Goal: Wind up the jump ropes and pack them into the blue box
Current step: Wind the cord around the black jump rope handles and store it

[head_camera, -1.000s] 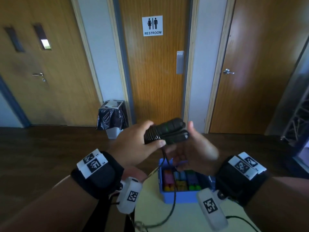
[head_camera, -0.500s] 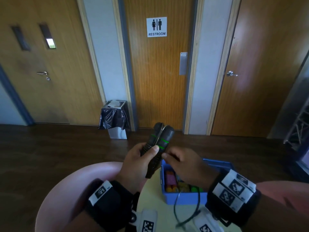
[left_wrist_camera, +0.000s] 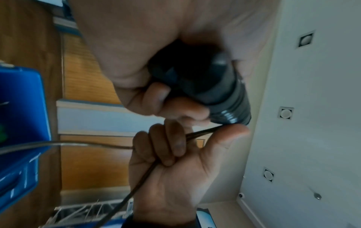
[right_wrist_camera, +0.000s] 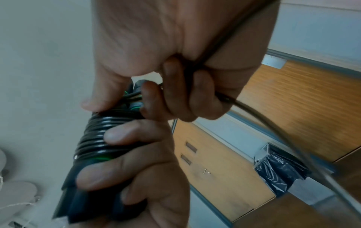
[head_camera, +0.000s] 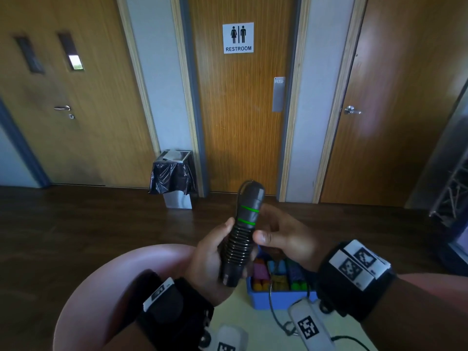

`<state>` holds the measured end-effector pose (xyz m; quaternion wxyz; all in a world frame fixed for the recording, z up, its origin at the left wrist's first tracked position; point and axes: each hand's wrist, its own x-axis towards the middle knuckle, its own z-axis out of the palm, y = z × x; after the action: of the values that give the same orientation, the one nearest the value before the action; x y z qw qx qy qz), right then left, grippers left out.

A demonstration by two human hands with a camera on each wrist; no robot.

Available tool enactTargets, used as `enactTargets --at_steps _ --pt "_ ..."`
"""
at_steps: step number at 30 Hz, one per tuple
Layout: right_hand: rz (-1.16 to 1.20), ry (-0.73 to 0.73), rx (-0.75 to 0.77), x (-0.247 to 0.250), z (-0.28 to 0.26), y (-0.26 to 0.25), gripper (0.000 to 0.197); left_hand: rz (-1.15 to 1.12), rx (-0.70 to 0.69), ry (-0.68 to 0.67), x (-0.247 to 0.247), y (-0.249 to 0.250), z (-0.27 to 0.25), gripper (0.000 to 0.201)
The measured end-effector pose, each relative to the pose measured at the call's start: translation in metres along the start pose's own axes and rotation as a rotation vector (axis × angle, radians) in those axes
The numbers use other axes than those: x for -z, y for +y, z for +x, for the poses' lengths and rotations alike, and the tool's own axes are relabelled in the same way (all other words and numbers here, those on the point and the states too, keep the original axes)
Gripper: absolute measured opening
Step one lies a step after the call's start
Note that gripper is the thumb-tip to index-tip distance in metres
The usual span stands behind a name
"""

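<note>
2 hands [head_camera: 210, 259] [head_camera: 286, 236], 1 rope [head_camera: 244, 231], 1 blue box [head_camera: 278, 300]

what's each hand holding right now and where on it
The left hand grips the jump rope handles around their lower half. The right hand pinches the loose cord just beside the handles.

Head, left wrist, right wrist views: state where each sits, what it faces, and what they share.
Head: looks forward and down at the black jump-rope handles, both hands, blue plastic box.
Left wrist: looks along left hand at right hand holding black rope cord.
Right wrist: looks along right hand at left hand's grip.
Shared: handles, both hands.
</note>
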<state>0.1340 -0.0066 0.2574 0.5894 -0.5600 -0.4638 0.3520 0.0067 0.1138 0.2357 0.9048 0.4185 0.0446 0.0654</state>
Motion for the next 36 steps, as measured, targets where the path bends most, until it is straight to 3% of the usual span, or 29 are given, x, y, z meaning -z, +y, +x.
enactTargets --at_steps 4,7,10,12,14,17,19,22,24,28,30,33,36 --pt "-0.006 -0.112 -0.017 -0.004 -0.004 -0.023 0.048 -0.005 0.166 -0.289 0.005 0.004 0.002 0.052" --pt "-0.079 -0.115 -0.026 -0.005 -0.007 -0.028 0.059 0.088 0.269 -0.381 0.013 0.013 0.003 0.06" --pt "-0.024 -0.123 0.001 -0.012 -0.009 -0.023 0.054 0.163 0.301 -0.427 0.015 0.023 0.004 0.065" --pt "0.015 -0.064 0.001 -0.015 -0.011 -0.02 0.054 0.237 0.291 -0.38 0.012 0.029 0.006 0.072" --pt "0.04 0.054 -0.013 -0.015 -0.012 -0.016 0.046 0.344 0.241 -0.224 0.01 0.035 0.008 0.072" --pt "-0.002 0.247 -0.019 -0.015 -0.012 -0.009 0.026 0.869 -0.103 -0.036 0.006 0.033 0.006 0.051" --pt "-0.028 0.35 -0.067 -0.017 -0.011 -0.007 0.021 0.993 -0.22 -0.007 0.005 0.021 0.006 0.045" --pt "-0.09 0.35 -0.178 -0.019 -0.013 -0.006 0.025 0.896 -0.217 0.129 0.008 0.0 0.011 0.05" --pt "-0.141 0.266 -0.24 -0.021 -0.016 -0.009 0.024 0.867 -0.233 0.196 0.015 -0.01 0.012 0.053" --pt "-0.243 0.061 -0.364 -0.011 -0.027 -0.017 0.021 0.764 -0.184 0.234 0.024 -0.016 0.007 0.041" --pt "-0.447 0.022 -0.416 0.0 -0.032 -0.017 0.021 0.717 -0.172 0.265 0.026 -0.013 0.004 0.044" --pt "-0.876 0.072 -0.344 0.012 -0.038 -0.019 0.023 0.629 -0.158 0.274 0.031 -0.007 0.001 0.051" --pt "-1.198 0.125 -0.106 0.017 -0.043 -0.032 0.023 0.601 -0.06 0.202 0.033 -0.003 -0.002 0.045"
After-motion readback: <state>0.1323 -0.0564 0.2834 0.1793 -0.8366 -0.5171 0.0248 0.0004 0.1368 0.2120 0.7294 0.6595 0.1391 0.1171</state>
